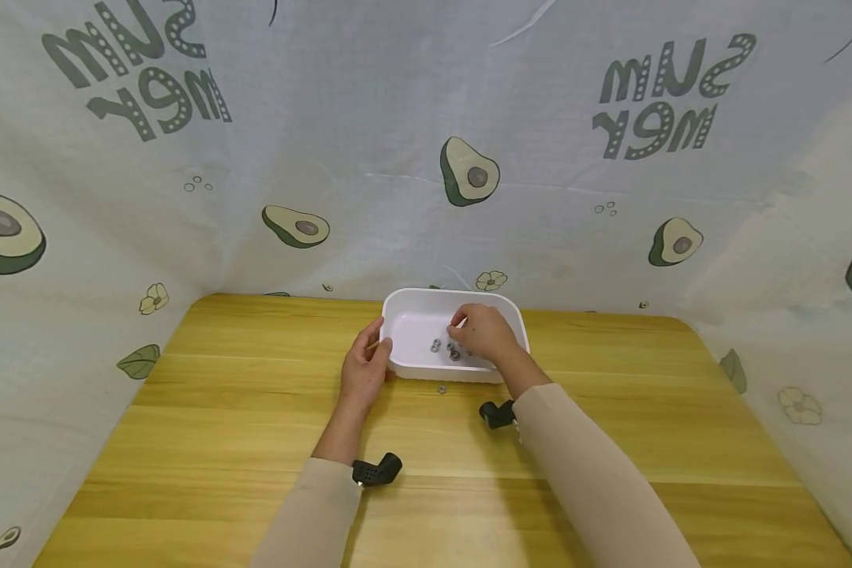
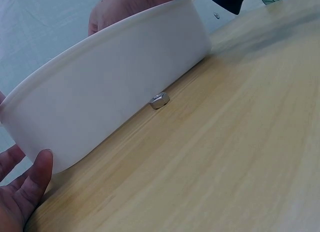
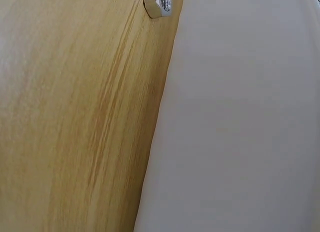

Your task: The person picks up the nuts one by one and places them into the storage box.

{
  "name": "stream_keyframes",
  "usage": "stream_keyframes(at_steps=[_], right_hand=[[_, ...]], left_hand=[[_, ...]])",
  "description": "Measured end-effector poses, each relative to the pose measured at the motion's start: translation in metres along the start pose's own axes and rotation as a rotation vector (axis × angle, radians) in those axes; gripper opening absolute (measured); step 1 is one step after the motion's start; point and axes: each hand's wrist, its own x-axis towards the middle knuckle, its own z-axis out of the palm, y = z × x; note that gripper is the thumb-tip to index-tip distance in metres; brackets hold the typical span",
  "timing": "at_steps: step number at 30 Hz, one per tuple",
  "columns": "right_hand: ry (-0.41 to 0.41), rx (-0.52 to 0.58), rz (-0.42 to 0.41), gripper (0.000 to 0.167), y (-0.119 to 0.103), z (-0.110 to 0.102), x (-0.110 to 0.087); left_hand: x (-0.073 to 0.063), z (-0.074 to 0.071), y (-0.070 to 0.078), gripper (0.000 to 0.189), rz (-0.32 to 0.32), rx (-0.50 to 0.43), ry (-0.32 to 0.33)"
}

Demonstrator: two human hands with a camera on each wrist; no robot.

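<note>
A white rectangular tray [image 1: 412,372] with rounded corners stands near the table's back edge. Inside it lie several small metal nuts [image 1: 435,345], some partly covered by my right hand. At the tray's left end my left hand [image 1: 364,371] touches the outer wall, its thumb [image 2: 41,167] by the front corner and its fingers spread apart. Over the tray's right half is my right hand [image 1: 488,333], with bent fingers and thumb close together. Whether anything sits between those fingertips is hidden. One hex nut [image 2: 160,100] rests on the table just in front of the tray.
A wooden table [image 1: 220,442] bears everything. Behind and beside it hangs a pale cloth [image 1: 369,189] printed with avocados, close to the tray's far side. Black wrist devices [image 1: 378,470] sit on both forearms.
</note>
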Motion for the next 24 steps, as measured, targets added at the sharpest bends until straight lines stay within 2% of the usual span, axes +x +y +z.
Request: stream_keyframes(at_steps=[7, 15, 24], right_hand=[[0.007, 0.041, -0.026, 0.027, 0.001, -0.008, -0.002], [0.035, 0.074, -0.061, 0.025, -0.002, -0.014, -0.009], [0.082, 0.138, -0.093, 0.025, -0.011, -0.017, -0.038]], left_hand=[[0.000, 0.000, 0.001, 0.046, 0.013, -0.006, 0.002], [0.000, 0.000, 0.001, 0.046, 0.017, -0.012, 0.002], [-0.001, 0.000, 0.002, 0.046, 0.004, -0.004, -0.005]])
